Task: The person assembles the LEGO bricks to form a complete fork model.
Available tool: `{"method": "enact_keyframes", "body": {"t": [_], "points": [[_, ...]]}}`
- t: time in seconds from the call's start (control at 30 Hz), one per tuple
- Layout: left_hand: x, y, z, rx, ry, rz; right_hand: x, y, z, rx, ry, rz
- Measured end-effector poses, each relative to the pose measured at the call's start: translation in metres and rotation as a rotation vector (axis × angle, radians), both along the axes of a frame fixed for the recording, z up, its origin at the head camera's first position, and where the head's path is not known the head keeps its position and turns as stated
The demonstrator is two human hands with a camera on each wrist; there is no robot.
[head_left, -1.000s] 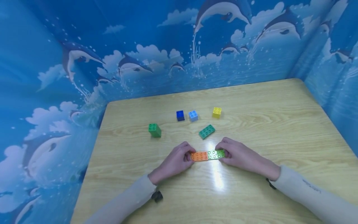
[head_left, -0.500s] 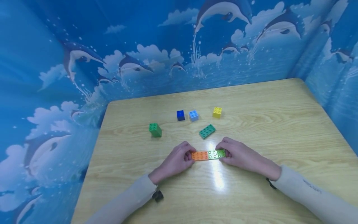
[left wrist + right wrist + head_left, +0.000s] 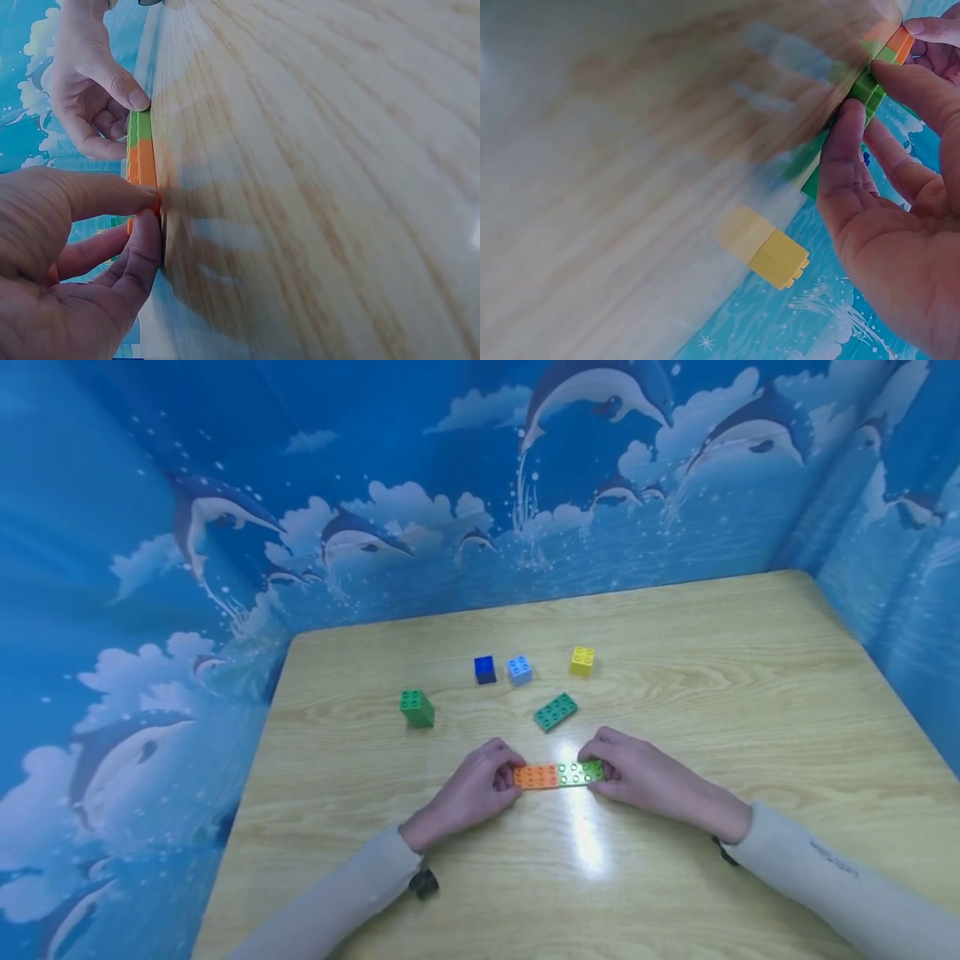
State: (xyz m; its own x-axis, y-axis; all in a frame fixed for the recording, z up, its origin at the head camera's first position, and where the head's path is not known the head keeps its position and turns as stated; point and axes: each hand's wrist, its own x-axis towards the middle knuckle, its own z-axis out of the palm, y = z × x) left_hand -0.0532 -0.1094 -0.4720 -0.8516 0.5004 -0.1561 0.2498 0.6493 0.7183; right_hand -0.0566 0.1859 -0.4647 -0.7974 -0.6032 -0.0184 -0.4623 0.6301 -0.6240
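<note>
An orange building brick (image 3: 536, 777) and a light green building brick (image 3: 574, 774) lie end to end in one straight row, studs up, close to the tabletop. My left hand (image 3: 474, 783) pinches the left end of the orange brick between thumb and fingers. At the opposite end, my right hand (image 3: 641, 774) pinches the light green brick the same way. The left wrist view shows the two short ends meeting, green (image 3: 140, 126) beyond orange (image 3: 146, 166). Fingertips cover both outer ends of the row.
Behind the row lies a flat dark green brick (image 3: 556, 712). A tall green brick (image 3: 417, 709) stands to the left. Further back are a dark blue brick (image 3: 484, 670), a light blue brick (image 3: 519, 671) and a yellow brick (image 3: 582, 661). A dolphin-print curtain (image 3: 420, 527) borders the wooden table (image 3: 750, 693).
</note>
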Motion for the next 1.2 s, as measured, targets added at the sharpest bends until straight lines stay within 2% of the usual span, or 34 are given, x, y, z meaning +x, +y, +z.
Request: {"method": "enact_keyframes", "body": {"t": [0.17,0.33,0.47,0.63,0.73,0.87,1.03,1.2], "points": [[0.000,0.001,-0.002,-0.001,-0.012,0.004,0.003,-0.001,0.002,0.042,0.006,-0.033],[0.004,-0.002,-0.005,0.005,-0.023,0.001,0.007,0.000,0.005,0.063,0.012,-0.075],[0.007,-0.004,-0.005,0.003,-0.024,0.012,0.005,0.003,0.003,0.012,0.011,-0.107],[0.009,-0.004,-0.004,0.014,-0.018,0.021,-0.004,0.008,0.004,-0.128,0.029,-0.179],[0.009,-0.003,-0.005,0.033,-0.015,0.031,-0.011,0.010,0.007,-0.211,0.052,-0.210],[0.009,-0.003,-0.004,0.051,-0.001,0.052,-0.027,0.011,0.008,-0.267,0.090,-0.257],[0.008,-0.003,-0.002,0.041,0.014,0.048,-0.050,0.013,0.004,-0.307,0.016,-0.343],[0.006,-0.003,-0.003,0.017,0.027,0.048,-0.072,0.018,-0.001,-0.267,-0.023,-0.405]]}}
